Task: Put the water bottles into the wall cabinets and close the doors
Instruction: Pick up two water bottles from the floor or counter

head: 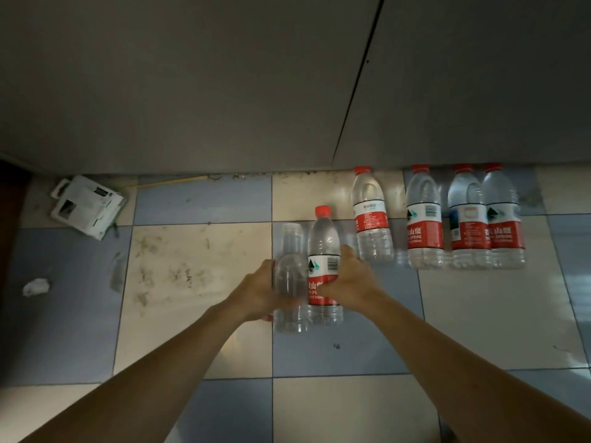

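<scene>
1. The left hand (pixel 256 290) grips an unlabelled clear bottle (pixel 289 282), fingers curled round its left side; the bottle is blurred and appears to have no coloured cap.
2. The right hand (pixel 350 282) grips a red-capped labelled bottle (pixel 323 251), fingers wrapped round its red-and-white label from the right.
3. These two bottles are held upright, side by side and touching, above a tiled floor (pixel 198 251) of blue and cream squares.
4. Four more water bottles stand on the floor near the base of the grey cabinet doors (pixel 192 84): one standing alone (pixel 371 215) just beyond the right hand, then one (pixel 423 219) further right, and a close pair (pixel 486 219) touching each other.
5. All four have red caps and red-and-white labels.
6. The cabinet doors are closed, with a dark seam between two panels.
7. A crumpled white package (pixel 88 206) lies on the floor at the left by the cabinet base, and a small white scrap (pixel 35 286) lies nearer, well apart from the bottles.
</scene>
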Demonstrator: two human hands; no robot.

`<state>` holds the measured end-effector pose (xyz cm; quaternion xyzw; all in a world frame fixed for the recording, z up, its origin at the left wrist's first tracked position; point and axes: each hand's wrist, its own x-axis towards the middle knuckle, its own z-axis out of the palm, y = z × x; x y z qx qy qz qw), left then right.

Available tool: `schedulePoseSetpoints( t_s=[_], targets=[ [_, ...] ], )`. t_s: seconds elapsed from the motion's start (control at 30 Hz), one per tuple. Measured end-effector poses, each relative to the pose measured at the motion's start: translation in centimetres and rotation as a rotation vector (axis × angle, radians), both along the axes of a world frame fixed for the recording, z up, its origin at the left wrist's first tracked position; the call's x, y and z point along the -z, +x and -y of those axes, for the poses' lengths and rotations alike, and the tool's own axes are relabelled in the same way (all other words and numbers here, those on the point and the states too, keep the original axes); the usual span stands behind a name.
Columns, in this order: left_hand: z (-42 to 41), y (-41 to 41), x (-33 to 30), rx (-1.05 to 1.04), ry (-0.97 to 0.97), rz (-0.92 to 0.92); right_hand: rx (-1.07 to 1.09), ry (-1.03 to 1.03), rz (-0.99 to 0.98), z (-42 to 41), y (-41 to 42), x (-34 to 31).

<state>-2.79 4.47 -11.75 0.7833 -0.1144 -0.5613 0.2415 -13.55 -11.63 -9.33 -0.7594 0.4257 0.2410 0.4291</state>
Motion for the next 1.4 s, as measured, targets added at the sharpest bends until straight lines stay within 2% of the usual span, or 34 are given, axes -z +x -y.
schedulePoseSetpoints(
  t_s=[0.1, 0.27, 0.4, 0.57, 0.63, 0.73, 0.87, 0.97, 1.13, 1.4],
  targets=[
    [0.6, 0.6, -0.2, 0.017, -0.015, 0.108, 0.023, 0.035, 0.005, 0.7, 0.7, 0.4],
    [4.1, 3.1, -0.4, -0.104, -0.073, 0.484, 0.143, -0.044, 0.178, 2.2, 3.8, 1.5],
    [7.0, 4.0, 0.2, -0.220, -0.101, 0.442, 0.137, -0.098, 0.238, 3.1, 6.5, 2.8],
    [7.3, 4.5, 0.7, -0.296, -0.097, 0.395, 0.216, -0.034, 0.233, 3.2, 7.3, 3.3],
    [6.7, 4.8, 0.1, -0.358, -0.154, 0.408, 0.231, -0.011, 0.287, 3.2, 7.2, 2.7],
    [5.6, 5.7, -2.3, -0.405, -0.313, 0.450, 0.234, -0.024, 0.466, 3.1, 6.9, 0.5],
    [4.1, 6.7, -5.9, -0.364, -0.539, 0.514, 0.259, -0.061, 0.708, 3.1, 6.0, -3.7],
    [3.0, 5.9, -7.5, -0.279, -0.620, 0.603, 0.238, -0.079, 0.821, 2.8, 5.2, -5.8],
    [1.5, 3.9, -7.7, -0.185, -0.652, 0.855, 0.190, -0.154, 0.925, 1.6, 3.8, -6.3],
    [0.3, 2.9, -7.3, -0.190, -0.620, 0.903, 0.217, -0.173, 0.964, 1.6, 3.8, -5.4]
  ],
)
